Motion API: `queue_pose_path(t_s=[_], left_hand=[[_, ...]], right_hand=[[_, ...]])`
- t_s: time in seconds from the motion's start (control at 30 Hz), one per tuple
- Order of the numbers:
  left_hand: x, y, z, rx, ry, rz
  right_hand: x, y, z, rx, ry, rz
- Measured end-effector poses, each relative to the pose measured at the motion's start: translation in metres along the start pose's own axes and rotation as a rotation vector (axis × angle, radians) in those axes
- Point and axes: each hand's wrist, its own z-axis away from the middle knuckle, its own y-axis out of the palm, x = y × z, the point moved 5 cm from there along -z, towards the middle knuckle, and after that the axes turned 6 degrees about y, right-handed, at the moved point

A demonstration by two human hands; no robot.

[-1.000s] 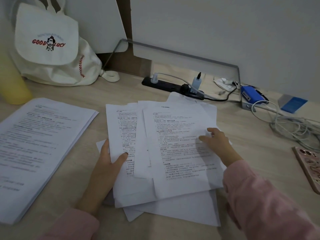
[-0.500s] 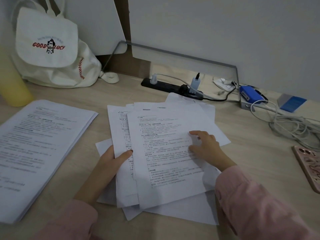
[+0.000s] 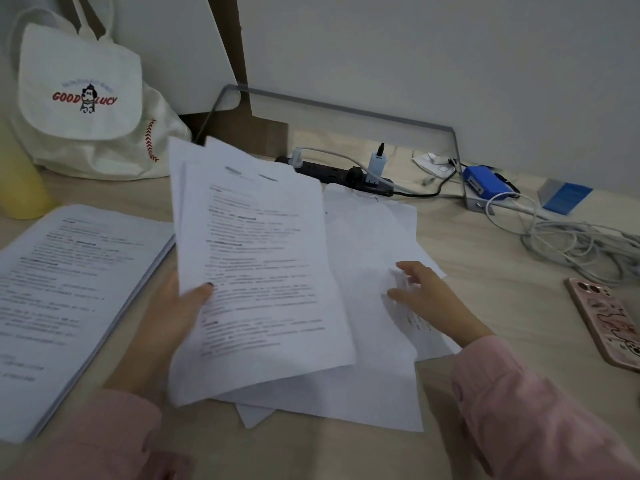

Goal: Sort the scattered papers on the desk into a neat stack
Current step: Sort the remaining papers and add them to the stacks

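Note:
My left hand [image 3: 166, 317] grips a few printed sheets [image 3: 256, 265] by their left edge, thumb on top, and holds them tilted up off the desk. Under and to the right of them lie several loose white sheets [image 3: 370, 237], spread unevenly. My right hand [image 3: 426, 296] rests on these loose sheets with its fingers spread and holds nothing. A thick, squared stack of printed papers [image 3: 69, 289] lies on the desk at the left.
A white canvas bag [image 3: 83, 98] and a yellow bottle [image 3: 20, 188] stand at the back left. A black power strip [image 3: 343, 174], a blue device [image 3: 485, 183] and tangled white cables [image 3: 571, 244] run along the back right. A pink phone [image 3: 606, 320] lies at the right edge.
My left hand has lifted the top sheets off the pile and swung them up and to the left. My right hand has stayed on the sheets left on the desk.

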Motion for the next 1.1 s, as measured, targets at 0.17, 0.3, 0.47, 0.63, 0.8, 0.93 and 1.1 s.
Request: queue_pose_path(t_s=[0.17,0.3,0.47,0.63,0.8,0.93,1.1], left_hand=[[0.007,-0.033,0.012,-0.094,-0.027,-0.045],[0.016,-0.041,0.017,-0.103,-0.055,-0.038],[0.019,-0.043,0.019,-0.092,-0.049,-0.026],[0.019,-0.041,0.019,-0.083,-0.049,-0.032],[0.019,-0.040,0.020,-0.075,-0.061,-0.010],[0.017,-0.041,0.021,-0.083,-0.064,0.002],[0.013,-0.037,0.020,-0.071,-0.046,0.021]], right_hand=[[0.001,0.009,-0.002,0.051,-0.003,0.319],[0.004,0.011,-0.009,0.105,0.088,0.287],[0.010,0.007,-0.013,0.123,0.140,0.390],[0.017,0.006,-0.016,0.153,0.286,0.266],[0.019,0.010,-0.019,0.142,0.227,0.138],[0.017,-0.009,-0.016,-0.063,0.151,-0.060],[0.029,-0.085,0.007,-0.556,0.032,-0.186]])
